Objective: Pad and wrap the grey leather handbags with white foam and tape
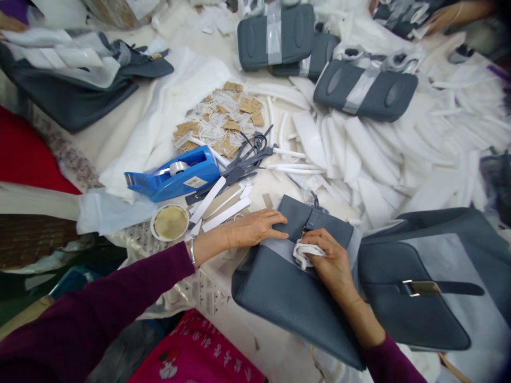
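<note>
A dark blue-grey bag lies in front of me, its flap on the side away from me. My left hand rests with fingers stretched out on the left edge of that flap. In my right hand a folded white cloth is pinched against the bag, just below the small buckle on the flap's strap. The fingers partly cover the buckle. Beside it on the right lies another bag of the same colour, with a gold clasp and a dark strap.
Left of the bag are a blue tape dispenser, a round tub of yellowish paste, and dark straps. Brown tags are heaped behind. White padding strips and wrapped bags lie farther back. A co-worker's hand shows top right.
</note>
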`<state>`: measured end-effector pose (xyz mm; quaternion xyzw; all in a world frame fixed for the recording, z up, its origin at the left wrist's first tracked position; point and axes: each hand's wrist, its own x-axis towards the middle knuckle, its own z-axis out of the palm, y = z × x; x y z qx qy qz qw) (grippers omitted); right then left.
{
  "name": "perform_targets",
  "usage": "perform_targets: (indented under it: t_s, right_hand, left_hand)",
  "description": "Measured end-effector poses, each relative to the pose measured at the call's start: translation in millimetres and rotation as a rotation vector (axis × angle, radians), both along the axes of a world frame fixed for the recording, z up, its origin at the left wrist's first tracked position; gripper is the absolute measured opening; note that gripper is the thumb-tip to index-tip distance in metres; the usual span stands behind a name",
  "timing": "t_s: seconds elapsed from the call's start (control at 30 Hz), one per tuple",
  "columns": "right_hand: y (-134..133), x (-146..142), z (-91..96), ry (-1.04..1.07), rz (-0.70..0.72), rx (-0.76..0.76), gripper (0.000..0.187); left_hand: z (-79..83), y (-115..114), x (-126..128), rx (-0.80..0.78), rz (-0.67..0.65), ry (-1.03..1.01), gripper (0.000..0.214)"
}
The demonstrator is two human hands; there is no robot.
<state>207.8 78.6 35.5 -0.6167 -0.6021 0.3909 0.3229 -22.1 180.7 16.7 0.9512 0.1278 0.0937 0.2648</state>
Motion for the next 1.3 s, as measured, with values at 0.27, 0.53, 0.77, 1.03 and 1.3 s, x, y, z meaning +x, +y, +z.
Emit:
perform_targets:
  t_s: [0.27, 0.53, 0.77, 1.03, 1.3]
  right_hand:
    - [1.6, 0.9, 1.3, 0.023, 0.002, -0.009, 0.015]
    - [1.9, -0.2, 2.5, 0.02, -0.005, -0.019, 0.015]
    - [2.2, -0.2, 3.3, 0.037, -0.004, -0.015, 0.017]
    - [2.5, 0.5, 2.0, 0.034, -0.007, -0.011, 0.016]
    - [2.5, 0.3, 3.2, 0.051, -0.021, -0.018, 0.016]
  left_hand:
    - [-2.6, 0.1, 1.3, -0.012, 0.017, -0.041, 0.049]
    - [-0.3, 3.5, 4.1, -0.016, -0.008, 0.001, 0.046]
    - [-0.1, 3.7, 4.4, -0.044, -0.012, 0.0, 0.045]
    - [-0.7, 2.9, 5.1, -0.044, 0.007, -0.007, 0.045]
    - [5.6, 4.2, 4.7, 0.003, -0.025, 0.049, 0.052]
